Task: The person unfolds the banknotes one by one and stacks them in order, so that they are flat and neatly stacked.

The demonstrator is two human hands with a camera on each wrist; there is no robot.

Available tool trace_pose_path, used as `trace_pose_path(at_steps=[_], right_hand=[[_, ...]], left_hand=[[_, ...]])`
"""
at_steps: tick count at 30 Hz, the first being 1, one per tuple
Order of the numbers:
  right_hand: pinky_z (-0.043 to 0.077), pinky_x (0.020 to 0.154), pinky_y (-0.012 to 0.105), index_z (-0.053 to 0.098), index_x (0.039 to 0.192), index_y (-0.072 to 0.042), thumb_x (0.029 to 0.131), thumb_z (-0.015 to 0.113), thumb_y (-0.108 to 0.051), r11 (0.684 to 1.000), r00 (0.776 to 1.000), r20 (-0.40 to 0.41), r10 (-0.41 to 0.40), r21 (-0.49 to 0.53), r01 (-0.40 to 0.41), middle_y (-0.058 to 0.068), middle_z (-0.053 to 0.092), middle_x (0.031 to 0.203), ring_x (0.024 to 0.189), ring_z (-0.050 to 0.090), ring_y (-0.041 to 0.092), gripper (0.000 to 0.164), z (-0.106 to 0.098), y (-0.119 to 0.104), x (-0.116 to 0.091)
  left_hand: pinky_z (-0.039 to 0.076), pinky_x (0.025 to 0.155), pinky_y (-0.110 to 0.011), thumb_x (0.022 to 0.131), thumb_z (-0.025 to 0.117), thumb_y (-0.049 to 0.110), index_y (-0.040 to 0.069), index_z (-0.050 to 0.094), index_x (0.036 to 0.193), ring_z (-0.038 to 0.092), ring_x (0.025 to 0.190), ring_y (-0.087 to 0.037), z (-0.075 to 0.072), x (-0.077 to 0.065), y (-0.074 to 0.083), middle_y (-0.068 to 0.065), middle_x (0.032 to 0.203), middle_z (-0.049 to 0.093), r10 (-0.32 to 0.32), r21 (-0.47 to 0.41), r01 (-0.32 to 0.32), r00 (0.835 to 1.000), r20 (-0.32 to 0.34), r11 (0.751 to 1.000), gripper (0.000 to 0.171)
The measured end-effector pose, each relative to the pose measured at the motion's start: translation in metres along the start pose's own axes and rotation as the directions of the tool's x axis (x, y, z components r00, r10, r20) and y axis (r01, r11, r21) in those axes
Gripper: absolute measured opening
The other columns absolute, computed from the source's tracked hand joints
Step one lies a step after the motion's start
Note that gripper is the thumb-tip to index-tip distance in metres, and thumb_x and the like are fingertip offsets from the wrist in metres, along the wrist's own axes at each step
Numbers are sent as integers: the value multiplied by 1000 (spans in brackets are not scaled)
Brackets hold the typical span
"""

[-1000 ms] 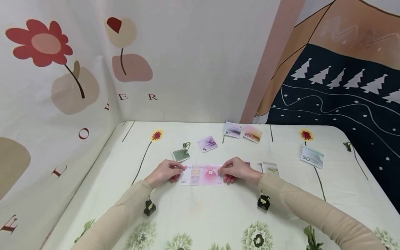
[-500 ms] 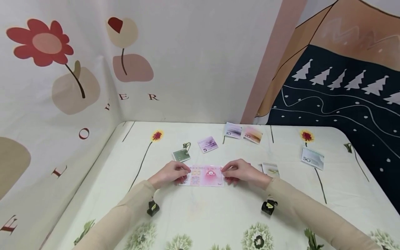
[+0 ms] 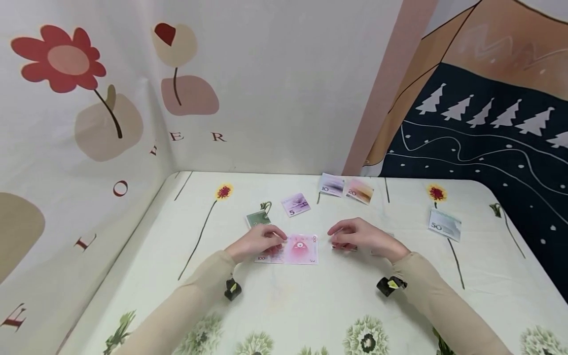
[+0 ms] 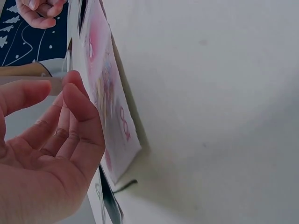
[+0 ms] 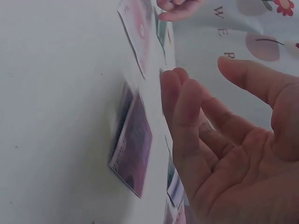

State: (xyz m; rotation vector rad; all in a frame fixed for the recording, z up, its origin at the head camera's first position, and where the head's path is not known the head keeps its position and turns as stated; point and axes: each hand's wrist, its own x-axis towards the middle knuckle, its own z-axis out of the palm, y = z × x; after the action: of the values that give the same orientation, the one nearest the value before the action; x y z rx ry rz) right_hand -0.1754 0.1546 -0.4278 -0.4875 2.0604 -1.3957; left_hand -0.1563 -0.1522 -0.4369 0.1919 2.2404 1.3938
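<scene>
A pink 100 banknote (image 3: 301, 251) lies unfolded on the table, a crease across its middle. My left hand (image 3: 257, 242) is over its left half, with thumb and fingers apart and loosely bent. In the left wrist view the fingers hold nothing, and the banknote (image 4: 117, 126) shows behind them. To the right of it, my right hand (image 3: 366, 237) hovers with relaxed fingers and the thumb held away. Beside that hand, the right wrist view shows a folded purple-brown banknote (image 5: 135, 144), its halves slightly raised; in the head view the hand partly covers it.
Folded banknotes lie farther back: a green one (image 3: 256, 218), a purple 5 (image 3: 296, 204), a 10 (image 3: 332, 185) and a 20 (image 3: 360, 191). A teal 50 (image 3: 444, 225) lies at the right. Another note beneath the right hand is mostly hidden. A fabric wall rises behind the table.
Both hands have let go of the pink banknote's ends. The left hand has slid right over it; the right hand has moved right, off it. The note stays flat in place.
</scene>
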Motion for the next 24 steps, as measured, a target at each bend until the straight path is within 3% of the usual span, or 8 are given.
trace_pose_path(at_steps=[6,10,15,24], right_hand=[[54,73,35,59,121,8,96,59,-17,999,999,-52,-10,-48,8,15,69,98,88,64,25,35,-12,2,-10],[54,78,38,56,124,8,96,59,-18,999,994,-113,-2,-53,-3,18,68,104,92,64,29,38,-23,7,-21],[54,82,35,52,127,9,98,57,-18,1000,985,-175,-5,-27,0,22,65,111,98,63,30,40,-36,14,-37],[53,83,29,50,131,9,97,59,-23,1000,963,-269,25,-11,-29,21,63,116,99,62,20,47,-51,28,-58]], left_hand=[[52,67,-29,94,57,3,-1,67,107,59,72,-17,7,7,8,-9,84,67,21,17,-21,1000,-2,1000,17],[53,69,-30,94,57,4,1,67,108,61,73,-17,11,13,12,-8,85,66,28,13,-28,1000,1,1000,18],[52,70,-30,94,57,4,0,66,110,62,75,-19,17,20,18,-10,86,67,21,-29,-21,1000,14,999,19],[54,68,-30,93,55,1,-6,65,111,64,72,-21,30,33,24,-16,84,67,117,-76,-113,992,50,991,22]])
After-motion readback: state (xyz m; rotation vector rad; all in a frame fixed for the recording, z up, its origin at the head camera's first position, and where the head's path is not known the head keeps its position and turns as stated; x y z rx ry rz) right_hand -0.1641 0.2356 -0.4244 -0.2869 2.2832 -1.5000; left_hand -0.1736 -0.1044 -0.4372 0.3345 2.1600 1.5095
